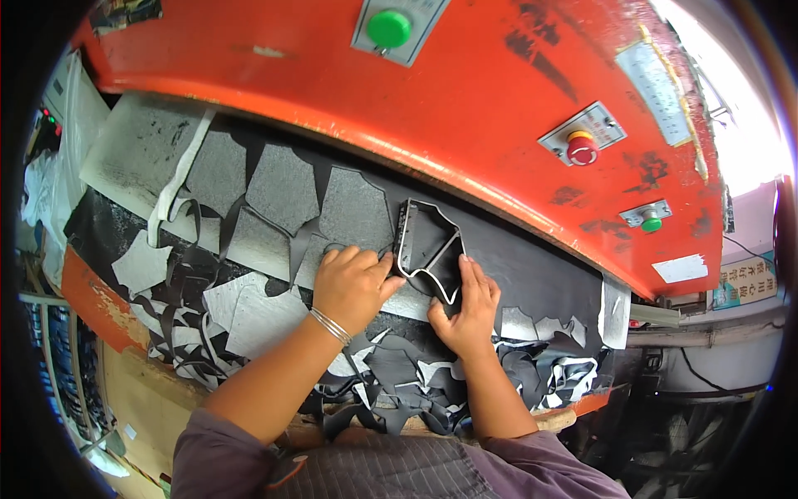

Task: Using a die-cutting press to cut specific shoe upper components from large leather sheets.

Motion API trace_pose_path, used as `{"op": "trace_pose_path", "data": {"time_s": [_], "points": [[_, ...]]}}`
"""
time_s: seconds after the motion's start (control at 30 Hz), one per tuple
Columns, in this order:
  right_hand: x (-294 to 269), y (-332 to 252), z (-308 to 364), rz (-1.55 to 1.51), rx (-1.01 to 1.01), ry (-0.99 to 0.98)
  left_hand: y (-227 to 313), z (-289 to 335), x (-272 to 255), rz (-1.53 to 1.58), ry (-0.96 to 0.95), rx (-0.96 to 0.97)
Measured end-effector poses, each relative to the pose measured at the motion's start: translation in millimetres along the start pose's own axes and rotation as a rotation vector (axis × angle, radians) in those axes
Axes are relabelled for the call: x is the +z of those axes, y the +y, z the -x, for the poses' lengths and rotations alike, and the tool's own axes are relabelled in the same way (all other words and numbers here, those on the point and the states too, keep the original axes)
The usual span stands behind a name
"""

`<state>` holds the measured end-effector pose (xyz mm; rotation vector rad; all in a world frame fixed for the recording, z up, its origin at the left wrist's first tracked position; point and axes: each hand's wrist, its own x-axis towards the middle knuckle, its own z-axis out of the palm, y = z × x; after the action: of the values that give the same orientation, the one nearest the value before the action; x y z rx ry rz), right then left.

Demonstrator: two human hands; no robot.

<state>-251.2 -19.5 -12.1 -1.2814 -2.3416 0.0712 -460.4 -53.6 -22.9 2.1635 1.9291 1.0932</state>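
I find the metal die (pixel 444 252) on the black sheet (pixel 532 258), at two o'clock from the left hand (pixel 353 287). I judge it stiff, fairly heavy, possibly sharp-edged; take its side walls. Right hand (pixel 472 312): thumb apart, fingers against its four-o'clock wall. Left fingers bunched; grip, I cannot tell.

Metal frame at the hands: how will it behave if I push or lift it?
The frame looks rigid: its metal crossbar probably keeps it from flexing. Its open middle suggests it may be lighter than a solid block. Its wide, angular outline makes rolling unlikely.
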Motion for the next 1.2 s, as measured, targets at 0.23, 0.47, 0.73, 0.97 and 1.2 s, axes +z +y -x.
{"op": "trace_pose_path", "data": {"time_s": [0.23,0.47,0.73,0.97,1.2], "points": [[-76,35,-19,-0.43,0.099,0.645,5,-12,-55,0.299,0.01,-0.163],[-211,95,-69,0.361,0.307,1.325,46,-58,-161,0.028,0.746,0.401],[-122,3,73,-0.137,-0.015,0.639,65,77,-145,0.161,-0.107,0.101],[-142,-24,87,-0.525,0.284,0.733,68,104,-137,0.212,0.101,0.134],[-208,51,48,-0.746,0.314,0.917,72,-5,-188,-0.292,0.105,0.231]]}}
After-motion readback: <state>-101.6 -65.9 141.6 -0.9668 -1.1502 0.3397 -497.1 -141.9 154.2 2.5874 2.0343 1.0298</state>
